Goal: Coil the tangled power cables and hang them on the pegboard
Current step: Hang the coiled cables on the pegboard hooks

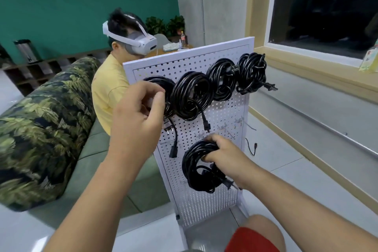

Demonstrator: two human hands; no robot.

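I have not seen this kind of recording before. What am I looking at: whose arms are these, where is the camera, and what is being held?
There is no machine here, and only one picture. The camera sits on a person's head and looks down, so the two bare arms are that person's own. In front of them stands a white pegboard with four coils of black power cable hanging along its top. The left hand is up at the leftmost coil, fingers curled on it. The right hand grips a fifth coil in front of the board's lower half; it is not yet hung. Behind the board a second person wearing a headset sits on a sofa.
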